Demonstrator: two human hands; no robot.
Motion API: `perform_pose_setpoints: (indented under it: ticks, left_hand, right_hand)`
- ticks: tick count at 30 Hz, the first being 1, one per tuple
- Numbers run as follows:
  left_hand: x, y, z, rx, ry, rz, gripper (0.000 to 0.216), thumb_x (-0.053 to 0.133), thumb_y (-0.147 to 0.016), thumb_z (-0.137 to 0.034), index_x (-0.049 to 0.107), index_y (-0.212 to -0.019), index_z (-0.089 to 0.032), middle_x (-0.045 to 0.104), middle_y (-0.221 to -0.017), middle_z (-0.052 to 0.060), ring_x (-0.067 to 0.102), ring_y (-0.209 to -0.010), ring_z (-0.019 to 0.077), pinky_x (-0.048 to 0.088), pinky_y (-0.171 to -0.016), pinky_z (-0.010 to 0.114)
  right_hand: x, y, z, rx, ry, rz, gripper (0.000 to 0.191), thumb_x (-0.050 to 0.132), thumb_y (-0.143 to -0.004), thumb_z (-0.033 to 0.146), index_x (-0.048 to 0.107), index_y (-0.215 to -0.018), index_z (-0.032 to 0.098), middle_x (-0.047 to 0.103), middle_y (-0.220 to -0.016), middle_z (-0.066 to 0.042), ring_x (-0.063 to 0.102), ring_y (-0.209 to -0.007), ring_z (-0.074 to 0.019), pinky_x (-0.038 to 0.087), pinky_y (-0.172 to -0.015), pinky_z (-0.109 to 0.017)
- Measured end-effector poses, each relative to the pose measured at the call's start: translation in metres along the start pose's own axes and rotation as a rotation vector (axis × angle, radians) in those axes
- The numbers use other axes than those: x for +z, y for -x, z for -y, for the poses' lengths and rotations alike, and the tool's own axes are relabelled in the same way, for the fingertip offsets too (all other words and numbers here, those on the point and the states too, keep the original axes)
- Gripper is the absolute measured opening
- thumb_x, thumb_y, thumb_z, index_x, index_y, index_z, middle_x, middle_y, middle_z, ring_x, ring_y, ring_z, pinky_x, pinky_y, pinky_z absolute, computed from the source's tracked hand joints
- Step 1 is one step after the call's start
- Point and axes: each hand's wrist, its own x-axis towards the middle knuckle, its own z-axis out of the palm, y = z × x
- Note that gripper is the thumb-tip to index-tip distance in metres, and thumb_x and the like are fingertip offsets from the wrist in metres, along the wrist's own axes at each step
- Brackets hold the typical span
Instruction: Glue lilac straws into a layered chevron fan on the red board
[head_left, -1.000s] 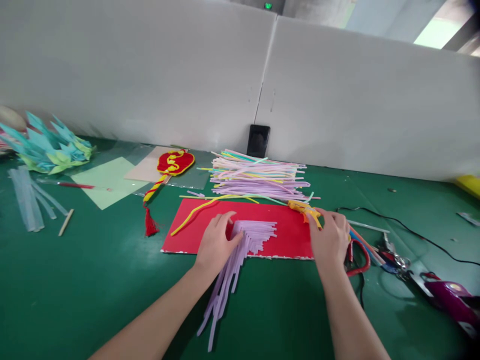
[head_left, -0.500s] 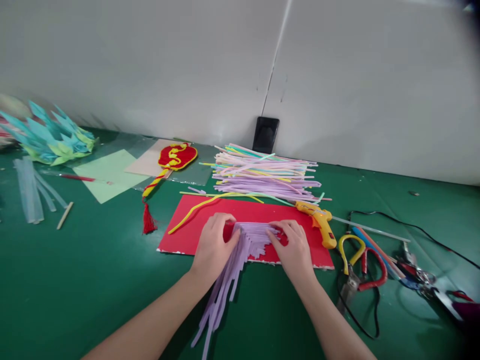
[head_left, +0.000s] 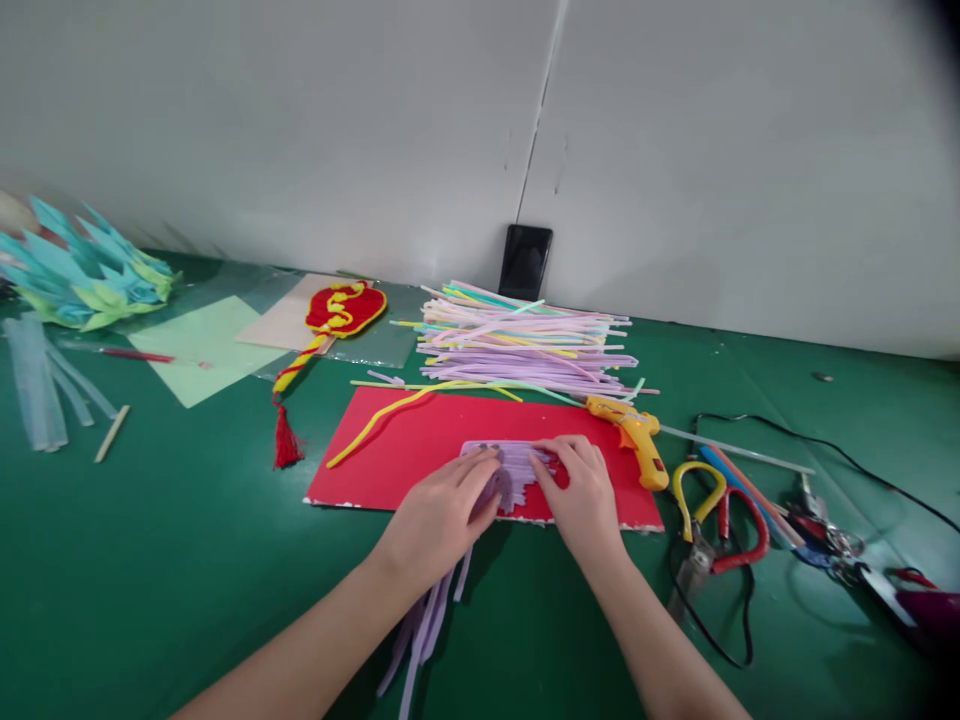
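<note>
A bundle of lilac pipe cleaners (head_left: 517, 470) lies over the red board (head_left: 409, 460), bent so that its long ends hang down over the front edge onto the table. My left hand (head_left: 450, 495) is closed over the bend, its fingers curled on the strands and partly hiding them. At the bundle's right end, my right hand (head_left: 577, 480) pinches the short, uneven tips between thumb and fingers. A bent yellow pipe cleaner (head_left: 375, 420) crosses the board's upper left. On the board's right end rests a yellow glue gun (head_left: 634, 440).
Behind the board lies a pile of pastel pipe cleaners (head_left: 525, 340), with a black phone (head_left: 526, 262) leaning on the wall. Pliers (head_left: 701, 545) and a cord (head_left: 750, 620) lie right. Leftward are a red fan-shaped ornament (head_left: 345, 310), green paper (head_left: 214, 350) and clear glue sticks (head_left: 37, 385).
My left hand has shifted from pinching the bend's upper side to lying over it, covering more strands. My right hand keeps its pinch. The view has shifted slightly.
</note>
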Motion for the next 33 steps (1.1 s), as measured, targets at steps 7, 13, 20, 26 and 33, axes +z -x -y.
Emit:
perform_pose_setpoints:
  ticks: [7, 13, 20, 26, 33]
  left_hand:
    - [0.0016, 0.0016, 0.0, 0.002, -0.04, 0.041, 0.032, 0.05, -0.088, -0.018, 0.051, -0.119, -0.018, 0.061, -0.123, 0.008, 0.057, -0.114, 0.0207, 0.05, -0.095, 0.036]
    - [0.0032, 0.0004, 0.0002, 0.004, -0.064, 0.011, 0.03, 0.049, -0.087, -0.014, 0.051, -0.117, -0.017, 0.063, -0.119, 0.009, 0.059, -0.11, 0.021, 0.051, -0.092, 0.036]
    - [0.0008, -0.0008, -0.0018, -0.021, -0.057, 0.031, 0.031, 0.048, -0.086, -0.012, 0.05, -0.117, -0.017, 0.063, -0.118, 0.009, 0.059, -0.11, 0.0213, 0.051, -0.092, 0.037]
    - [-0.0016, -0.0011, -0.002, -0.058, -0.03, 0.047, 0.034, 0.049, -0.086, -0.013, 0.047, -0.119, -0.019, 0.063, -0.117, 0.008, 0.06, -0.108, 0.022, 0.052, -0.089, 0.037]
    - [-0.0023, -0.0013, -0.0033, -0.041, -0.043, 0.061, 0.03, 0.045, -0.089, -0.013, 0.048, -0.118, -0.017, 0.062, -0.119, 0.009, 0.058, -0.112, 0.0216, 0.051, -0.092, 0.037]
  right_hand:
    - [-0.0007, 0.0001, 0.0006, -0.004, 0.024, 0.022, 0.02, 0.053, -0.086, 0.033, 0.065, -0.096, 0.02, 0.059, -0.091, -0.007, 0.053, -0.086, -0.0214, 0.044, -0.079, -0.038]
    - [-0.0007, 0.0001, 0.0, -0.006, 0.026, 0.026, 0.02, 0.052, -0.087, 0.034, 0.065, -0.095, 0.021, 0.059, -0.09, -0.007, 0.053, -0.085, -0.0214, 0.044, -0.078, -0.038]
    - [-0.0019, -0.0002, 0.0025, -0.005, 0.031, 0.039, 0.02, 0.052, -0.087, 0.033, 0.065, -0.095, 0.021, 0.059, -0.09, -0.007, 0.053, -0.086, -0.0216, 0.044, -0.078, -0.038]
    - [-0.0029, -0.0002, 0.0023, -0.02, -0.01, 0.007, 0.018, 0.052, -0.087, 0.031, 0.064, -0.096, 0.022, 0.059, -0.09, -0.006, 0.054, -0.085, -0.0214, 0.045, -0.079, -0.038]
    - [-0.0101, -0.0039, 0.0021, 0.022, -0.086, -0.136, 0.014, 0.049, -0.088, 0.025, 0.062, -0.09, 0.022, 0.06, -0.087, -0.005, 0.055, -0.086, -0.0199, 0.046, -0.081, -0.037]
